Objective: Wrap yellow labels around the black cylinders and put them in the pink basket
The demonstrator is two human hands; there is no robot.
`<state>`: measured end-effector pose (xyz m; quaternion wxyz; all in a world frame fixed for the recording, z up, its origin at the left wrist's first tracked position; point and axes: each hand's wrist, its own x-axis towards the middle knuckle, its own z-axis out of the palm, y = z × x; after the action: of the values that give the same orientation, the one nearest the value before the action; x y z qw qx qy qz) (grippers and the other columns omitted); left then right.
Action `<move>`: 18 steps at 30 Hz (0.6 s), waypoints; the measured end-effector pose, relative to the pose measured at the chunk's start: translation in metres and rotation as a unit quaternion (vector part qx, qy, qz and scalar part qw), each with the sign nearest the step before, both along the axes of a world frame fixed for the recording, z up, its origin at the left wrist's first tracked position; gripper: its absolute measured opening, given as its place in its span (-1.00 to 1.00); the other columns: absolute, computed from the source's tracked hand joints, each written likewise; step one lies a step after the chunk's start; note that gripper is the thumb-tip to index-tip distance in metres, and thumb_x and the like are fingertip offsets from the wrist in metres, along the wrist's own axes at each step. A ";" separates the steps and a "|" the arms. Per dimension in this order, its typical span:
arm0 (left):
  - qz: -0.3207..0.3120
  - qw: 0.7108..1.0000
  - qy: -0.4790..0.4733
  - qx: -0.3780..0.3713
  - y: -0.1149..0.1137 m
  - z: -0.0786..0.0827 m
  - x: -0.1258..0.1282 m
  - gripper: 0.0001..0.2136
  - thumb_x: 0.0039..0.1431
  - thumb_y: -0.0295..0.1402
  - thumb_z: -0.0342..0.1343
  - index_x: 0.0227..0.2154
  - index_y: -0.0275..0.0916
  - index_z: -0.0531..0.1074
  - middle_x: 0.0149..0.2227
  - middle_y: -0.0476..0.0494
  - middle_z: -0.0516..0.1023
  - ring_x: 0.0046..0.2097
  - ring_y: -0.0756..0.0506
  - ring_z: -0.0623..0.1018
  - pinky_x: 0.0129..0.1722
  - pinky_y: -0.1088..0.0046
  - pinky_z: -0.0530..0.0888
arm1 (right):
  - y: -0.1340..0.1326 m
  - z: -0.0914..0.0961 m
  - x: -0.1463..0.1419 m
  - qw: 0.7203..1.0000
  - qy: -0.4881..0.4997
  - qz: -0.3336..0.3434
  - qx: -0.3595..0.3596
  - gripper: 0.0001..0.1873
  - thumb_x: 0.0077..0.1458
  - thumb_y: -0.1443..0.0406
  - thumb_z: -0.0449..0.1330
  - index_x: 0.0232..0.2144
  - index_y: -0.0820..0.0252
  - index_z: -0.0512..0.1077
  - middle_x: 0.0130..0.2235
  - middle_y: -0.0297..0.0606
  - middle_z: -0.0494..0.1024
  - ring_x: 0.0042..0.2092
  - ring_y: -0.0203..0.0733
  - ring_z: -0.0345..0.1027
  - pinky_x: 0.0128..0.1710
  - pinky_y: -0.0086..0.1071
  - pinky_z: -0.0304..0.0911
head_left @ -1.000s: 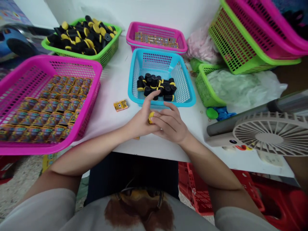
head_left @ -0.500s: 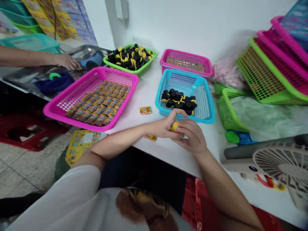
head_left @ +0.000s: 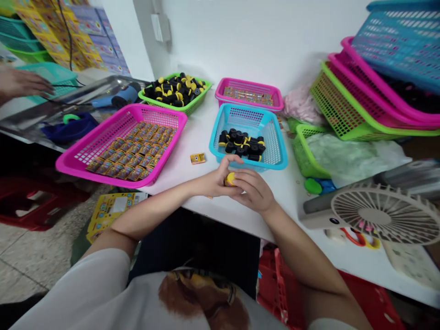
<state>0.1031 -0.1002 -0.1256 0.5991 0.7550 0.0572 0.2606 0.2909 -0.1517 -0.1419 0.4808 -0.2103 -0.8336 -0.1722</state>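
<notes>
Before one blue basket point(head_left: 279, 137), one roller point(head_left: 229, 178) was clamped in left hand point(head_left: 213, 183) and right hand point(head_left: 253, 193) fingers, yellow end up, axis hidden.

The person wears a pale grey-white short-sleeved T-shirt point(head_left: 103, 293) whose chest bears a brown print point(head_left: 202, 298) with a yellowish band along its upper edge. Left of the print the left sleeve point(head_left: 85, 279) ends near the elbow, right of it only a sliver of the right sleeve point(head_left: 330, 323) shows, and both arms run bare to the left hand point(head_left: 215, 183) and right hand point(head_left: 256, 195). Just beyond the print, near-black cloth point(head_left: 195, 238) covers the lap.
</notes>
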 end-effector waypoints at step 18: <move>0.383 0.842 0.309 0.220 0.059 0.096 -0.114 -0.86 0.08 -0.34 0.32 -0.31 -0.23 0.52 -0.30 -0.04 0.61 -0.26 -0.04 0.57 -0.16 0.40 0.47 | 0.004 0.001 0.008 0.985 -0.033 -0.145 0.088 -0.51 0.04 0.30 0.40 -0.02 -0.39 0.51 0.08 -0.39 0.52 0.14 -0.03 0.32 0.25 0.11 0.40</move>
<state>-0.0107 -0.0409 -0.0297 0.2210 0.8265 0.4649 0.2278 0.2985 -0.1472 -0.1412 0.4396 -0.2800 -0.7915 -0.3193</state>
